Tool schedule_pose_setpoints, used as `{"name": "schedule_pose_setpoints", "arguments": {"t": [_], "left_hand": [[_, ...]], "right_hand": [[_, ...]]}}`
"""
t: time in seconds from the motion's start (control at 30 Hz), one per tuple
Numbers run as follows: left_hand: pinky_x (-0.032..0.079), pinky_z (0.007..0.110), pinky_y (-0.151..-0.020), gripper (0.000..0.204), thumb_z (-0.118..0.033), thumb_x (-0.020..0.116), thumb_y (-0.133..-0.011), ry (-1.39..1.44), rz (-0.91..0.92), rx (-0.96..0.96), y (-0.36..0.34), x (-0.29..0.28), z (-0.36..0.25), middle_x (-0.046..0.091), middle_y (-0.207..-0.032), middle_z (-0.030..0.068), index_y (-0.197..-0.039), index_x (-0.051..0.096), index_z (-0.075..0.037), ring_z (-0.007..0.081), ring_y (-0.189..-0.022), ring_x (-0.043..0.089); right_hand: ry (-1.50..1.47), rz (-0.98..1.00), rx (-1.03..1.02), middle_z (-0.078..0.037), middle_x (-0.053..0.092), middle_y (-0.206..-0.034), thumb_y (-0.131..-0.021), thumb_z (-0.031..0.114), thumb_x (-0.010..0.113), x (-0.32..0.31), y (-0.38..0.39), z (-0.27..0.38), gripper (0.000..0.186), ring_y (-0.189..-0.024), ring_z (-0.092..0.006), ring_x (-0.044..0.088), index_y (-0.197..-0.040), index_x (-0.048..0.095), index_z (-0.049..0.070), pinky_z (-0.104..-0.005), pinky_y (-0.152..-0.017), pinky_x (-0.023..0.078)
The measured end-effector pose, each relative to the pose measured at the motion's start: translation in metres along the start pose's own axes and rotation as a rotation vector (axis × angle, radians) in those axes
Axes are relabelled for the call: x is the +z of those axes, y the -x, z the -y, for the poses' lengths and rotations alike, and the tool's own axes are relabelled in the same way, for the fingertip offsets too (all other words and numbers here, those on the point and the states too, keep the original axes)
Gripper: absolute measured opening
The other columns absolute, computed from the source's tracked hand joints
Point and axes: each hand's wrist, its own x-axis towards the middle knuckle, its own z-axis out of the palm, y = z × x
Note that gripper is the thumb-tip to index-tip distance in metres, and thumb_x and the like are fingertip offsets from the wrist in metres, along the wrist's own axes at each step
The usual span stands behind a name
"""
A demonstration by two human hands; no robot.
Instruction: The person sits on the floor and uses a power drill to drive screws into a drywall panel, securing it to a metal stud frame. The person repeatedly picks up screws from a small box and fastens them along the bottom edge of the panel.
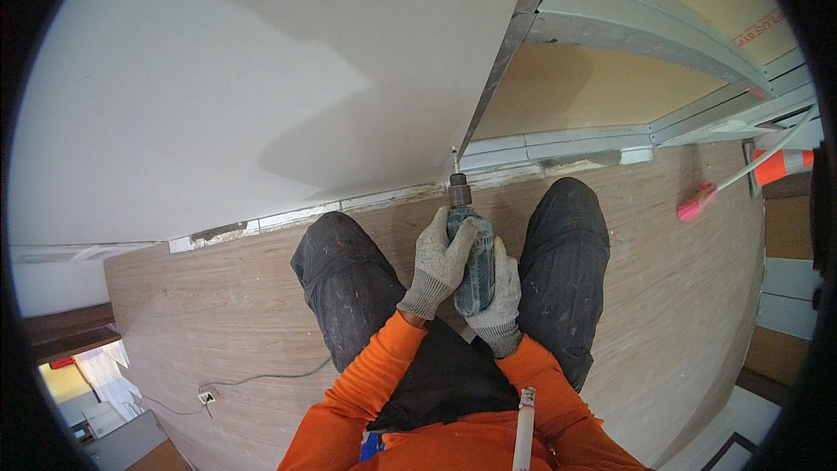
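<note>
Both my hands wear pale grey knit gloves and are closed round a dark teal power drill (475, 266). My left hand (443, 253) wraps the body just behind the black chuck. My right hand (500, 303) grips it farther back, along its right side; the handle and trigger are hidden. The bit (455, 160) points away from me at the lower right corner of a white wallboard (261, 78), where the board's edge meets a metal stud (500, 70). Whether the tip touches a screw is too small to tell.
My bent knees flank the drill. Right of the stud, metal framing (645, 35) leaves a tan board exposed. A pink-bristled broom (697, 202) and an orange cone (782, 166) are at right. A cable with a socket (207, 396) lies on the wood-look floor. A cigarette (525, 432) juts in below.
</note>
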Motion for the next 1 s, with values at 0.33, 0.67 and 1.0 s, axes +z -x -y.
{"name": "schedule_pose_setpoints", "arguments": {"t": [0.33, 0.67, 1.0], "left_hand": [[0.056, 0.043, -0.085, 0.053, -0.041, 0.061, -0.104, -0.06, 0.002, 0.026, 0.002, -0.003, -0.014, 0.074, -0.097, 0.0233, -0.124, 0.062, 0.009, 0.0356, -0.094, 0.075], [0.055, 0.046, -0.081, 0.047, -0.04, 0.061, -0.104, -0.165, -0.023, 0.056, 0.003, -0.004, -0.024, 0.072, -0.093, 0.0237, -0.116, 0.063, 0.005, 0.0391, -0.09, 0.074], [0.054, 0.046, -0.082, 0.051, -0.042, 0.061, -0.103, -0.123, 0.014, 0.021, 0.002, -0.005, -0.019, 0.072, -0.094, 0.0254, -0.119, 0.062, 0.007, 0.0395, -0.092, 0.073]], "right_hand": [[-0.014, 0.004, 0.008, -0.022, 0.058, -0.113, -0.07, 0.029, 0.088, -0.002, -0.001, 0.003, 0.108, -0.099, -0.0399, 0.06, -0.159, 0.035, -0.004, -0.0498, -0.09, 0.05], [-0.017, 0.009, 0.038, -0.022, 0.057, -0.11, -0.07, 0.032, 0.089, -0.002, 0.0, 0.004, 0.108, -0.097, -0.0383, 0.06, -0.158, 0.037, -0.004, -0.0493, -0.089, 0.05], [-0.03, -0.031, -0.009, -0.022, 0.057, -0.109, -0.071, 0.032, 0.088, 0.003, 0.002, -0.001, 0.107, -0.095, -0.0389, 0.06, -0.157, 0.036, -0.004, -0.0493, -0.086, 0.05]]}}
